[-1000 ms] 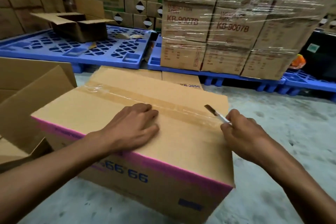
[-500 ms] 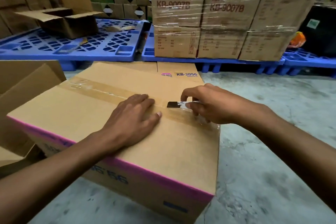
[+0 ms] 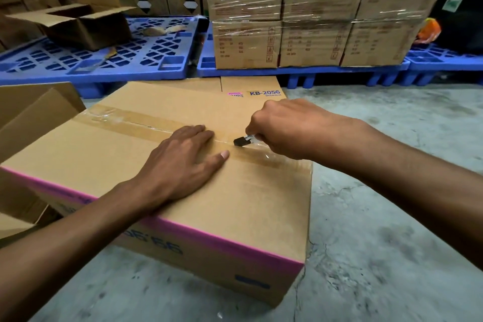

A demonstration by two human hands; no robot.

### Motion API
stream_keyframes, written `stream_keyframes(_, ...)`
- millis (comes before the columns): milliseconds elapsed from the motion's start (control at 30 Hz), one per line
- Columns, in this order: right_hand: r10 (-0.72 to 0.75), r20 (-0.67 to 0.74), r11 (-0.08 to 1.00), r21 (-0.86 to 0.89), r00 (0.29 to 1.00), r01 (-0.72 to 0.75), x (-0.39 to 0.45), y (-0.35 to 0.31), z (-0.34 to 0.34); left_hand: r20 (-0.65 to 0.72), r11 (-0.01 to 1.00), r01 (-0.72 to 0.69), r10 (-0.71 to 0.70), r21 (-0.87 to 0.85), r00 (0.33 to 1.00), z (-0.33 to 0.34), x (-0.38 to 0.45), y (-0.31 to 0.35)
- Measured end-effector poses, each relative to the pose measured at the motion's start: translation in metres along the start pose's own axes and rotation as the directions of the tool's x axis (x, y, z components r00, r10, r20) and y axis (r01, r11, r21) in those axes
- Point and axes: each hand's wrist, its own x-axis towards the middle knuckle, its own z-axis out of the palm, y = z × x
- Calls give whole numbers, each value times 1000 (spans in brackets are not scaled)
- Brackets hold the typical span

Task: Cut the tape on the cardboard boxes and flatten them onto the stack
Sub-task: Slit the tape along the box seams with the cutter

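Note:
A closed brown cardboard box (image 3: 109,154) with a pink edge stripe sits on the concrete floor in front of me. Clear tape (image 3: 136,120) runs along its top seam. My left hand (image 3: 183,162) lies flat on the lid, fingers spread, just left of the blade. My right hand (image 3: 285,128) grips a small knife (image 3: 243,140), whose dark blade tip touches the tape at the seam. Behind the box lies flattened cardboard (image 3: 251,86) marked KB-2056.
An opened box (image 3: 28,117) with raised flaps stands at my left. Blue plastic pallets (image 3: 109,60) line the back; one carries an open box (image 3: 86,21), another a shrink-wrapped stack of cartons (image 3: 313,13). Bare concrete floor (image 3: 392,217) lies to the right.
My right hand has brought the knife from the box's right edge inward and down onto the taped seam near my left fingertips. The left hand stays flat on the lid.

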Motion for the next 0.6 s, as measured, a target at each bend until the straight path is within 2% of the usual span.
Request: stream_keyframes(600, 80, 159, 997, -33, 984, -75, -59, 42, -6, 32, 1000, 11, -11, 17, 999, -2, -2, 3)
